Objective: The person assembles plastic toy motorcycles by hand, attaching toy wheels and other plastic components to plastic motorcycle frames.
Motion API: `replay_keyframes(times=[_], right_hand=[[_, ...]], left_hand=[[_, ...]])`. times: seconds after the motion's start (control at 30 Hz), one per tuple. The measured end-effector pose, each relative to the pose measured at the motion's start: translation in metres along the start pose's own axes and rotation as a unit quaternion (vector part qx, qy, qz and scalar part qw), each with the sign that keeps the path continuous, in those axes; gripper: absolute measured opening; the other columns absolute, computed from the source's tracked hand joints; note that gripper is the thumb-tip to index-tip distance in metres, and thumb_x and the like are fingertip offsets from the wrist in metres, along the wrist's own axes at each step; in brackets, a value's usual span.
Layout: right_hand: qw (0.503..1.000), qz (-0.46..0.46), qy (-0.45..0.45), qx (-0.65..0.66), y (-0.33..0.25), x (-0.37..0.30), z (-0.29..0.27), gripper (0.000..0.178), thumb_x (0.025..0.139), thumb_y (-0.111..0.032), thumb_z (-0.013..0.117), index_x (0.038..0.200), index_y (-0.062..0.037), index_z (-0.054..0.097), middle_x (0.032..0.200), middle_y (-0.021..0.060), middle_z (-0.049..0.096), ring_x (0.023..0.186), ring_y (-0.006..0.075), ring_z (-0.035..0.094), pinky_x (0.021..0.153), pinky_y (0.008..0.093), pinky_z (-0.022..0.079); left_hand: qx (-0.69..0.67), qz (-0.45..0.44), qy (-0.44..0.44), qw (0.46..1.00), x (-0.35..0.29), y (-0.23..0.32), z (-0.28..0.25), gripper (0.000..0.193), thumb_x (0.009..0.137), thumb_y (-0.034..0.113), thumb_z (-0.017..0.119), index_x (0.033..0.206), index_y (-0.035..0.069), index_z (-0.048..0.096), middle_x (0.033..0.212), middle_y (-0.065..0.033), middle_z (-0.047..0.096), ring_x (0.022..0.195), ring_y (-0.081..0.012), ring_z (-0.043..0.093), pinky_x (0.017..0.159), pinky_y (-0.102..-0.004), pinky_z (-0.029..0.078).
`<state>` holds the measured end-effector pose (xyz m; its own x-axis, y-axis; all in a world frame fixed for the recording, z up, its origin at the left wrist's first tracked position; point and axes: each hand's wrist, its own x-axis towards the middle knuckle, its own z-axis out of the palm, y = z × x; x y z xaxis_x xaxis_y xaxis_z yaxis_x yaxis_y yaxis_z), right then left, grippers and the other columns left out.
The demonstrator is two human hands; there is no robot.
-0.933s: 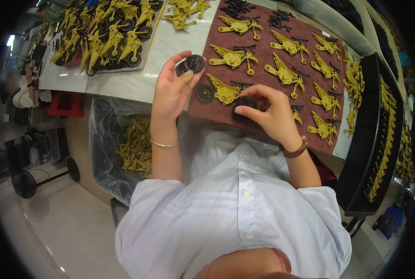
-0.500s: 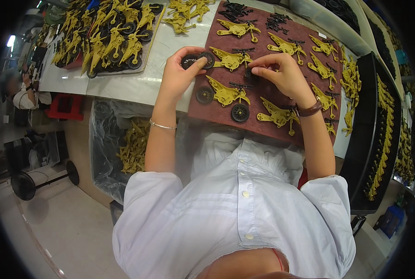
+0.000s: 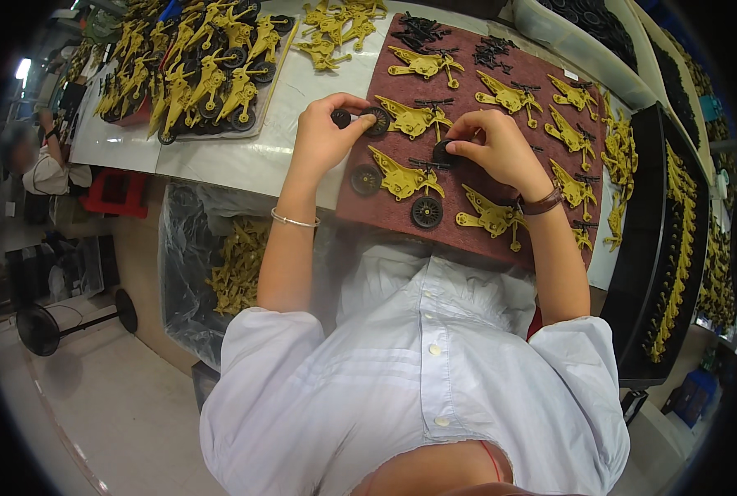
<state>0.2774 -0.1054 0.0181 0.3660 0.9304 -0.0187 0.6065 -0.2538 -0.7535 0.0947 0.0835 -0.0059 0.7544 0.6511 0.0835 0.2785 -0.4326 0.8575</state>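
A maroon mat [image 3: 378,217] on the white table carries several yellow toy motorcycle frames. The nearest frame [image 3: 401,176] has a black wheel at each end [image 3: 365,179] [image 3: 426,212]. My left hand [image 3: 323,140] grips a small black wheel [image 3: 341,118] and presses another wheel [image 3: 377,121] against the front of the second yellow frame [image 3: 414,120]. My right hand [image 3: 494,147], with a brown wrist strap, pinches a black wheel [image 3: 444,153] just below that frame's rear end.
A tray of finished yellow motorcycles [image 3: 207,74] stands at the far left. Loose black parts [image 3: 418,33] lie at the mat's far edge. A black tray of yellow parts [image 3: 674,248] is at the right. Below the table hangs a plastic bag of yellow pieces [image 3: 236,264]. Another person [image 3: 42,169] sits far left.
Both hands moved away from the nearest frame, which now has both wheels, up to the second frame. The left hand lowered its wheels onto that frame's front.
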Motion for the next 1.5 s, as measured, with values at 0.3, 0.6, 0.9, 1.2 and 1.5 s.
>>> replay_keyframes(times=[0.3, 0.6, 0.9, 1.2, 1.5], right_hand=[[1.000, 0.008, 0.023, 0.008, 0.000, 0.009, 0.005, 0.020, 0.074, -0.015, 0.075, 0.083, 0.0008, 0.069, 0.078, 0.0115, 0.068, 0.071, 0.0220, 0.065, 0.068, 0.0325, 0.051], [0.975, 0.062, 0.131, 0.170, -0.001, 0.009, 0.002, 0.021, 0.084, -0.023, 0.067, 0.086, -0.0020, 0.066, 0.075, 0.0056, 0.065, 0.066, 0.0168, 0.061, 0.060, 0.0322, 0.050], [0.842, 0.159, 0.164, 0.488, 0.006, 0.010, -0.024, 0.037, 0.084, -0.011, 0.065, 0.117, -0.0057, 0.048, 0.099, 0.0059, 0.056, 0.082, 0.0128, 0.057, 0.071, 0.0301, 0.050], [0.969, 0.009, 0.183, 0.168, 0.046, 0.072, -0.012, 0.031, 0.075, -0.006, 0.076, 0.103, 0.0004, 0.066, 0.098, 0.0074, 0.069, 0.085, 0.0132, 0.066, 0.073, 0.0258, 0.053], [0.978, 0.001, 0.205, 0.018, 0.043, 0.074, -0.007, 0.032, 0.065, -0.015, 0.081, 0.092, -0.0020, 0.069, 0.091, 0.0132, 0.068, 0.079, 0.0233, 0.068, 0.072, 0.0332, 0.054]], left_hand=[[0.027, -0.009, -0.006, 1.000, 0.002, 0.001, -0.001, 0.023, 0.077, 0.016, 0.074, 0.094, 0.000, 0.071, 0.073, 0.0002, 0.066, 0.059, -0.0032, 0.051, 0.056, -0.0197, 0.041], [0.093, -0.021, -0.043, 0.995, 0.002, 0.013, -0.004, 0.024, 0.076, 0.016, 0.074, 0.096, 0.004, 0.072, 0.082, -0.0021, 0.068, 0.069, -0.0066, 0.056, 0.063, -0.0215, 0.046], [-0.270, -0.036, -0.009, 0.962, 0.026, 0.014, -0.006, 0.039, 0.092, -0.002, 0.040, 0.131, -0.001, 0.036, 0.118, -0.0148, 0.053, 0.110, -0.0245, 0.058, 0.096, -0.0358, 0.050], [-0.122, 0.029, -0.019, 0.992, 0.077, 0.007, 0.008, 0.023, 0.078, 0.004, 0.071, 0.100, 0.000, 0.067, 0.092, -0.0099, 0.067, 0.077, -0.0148, 0.066, 0.066, -0.0262, 0.054], [-0.010, -0.009, -0.059, 0.998, 0.095, -0.002, 0.018, 0.029, 0.080, 0.011, 0.071, 0.108, 0.003, 0.069, 0.093, -0.0083, 0.069, 0.078, -0.0126, 0.066, 0.061, -0.0232, 0.050]])
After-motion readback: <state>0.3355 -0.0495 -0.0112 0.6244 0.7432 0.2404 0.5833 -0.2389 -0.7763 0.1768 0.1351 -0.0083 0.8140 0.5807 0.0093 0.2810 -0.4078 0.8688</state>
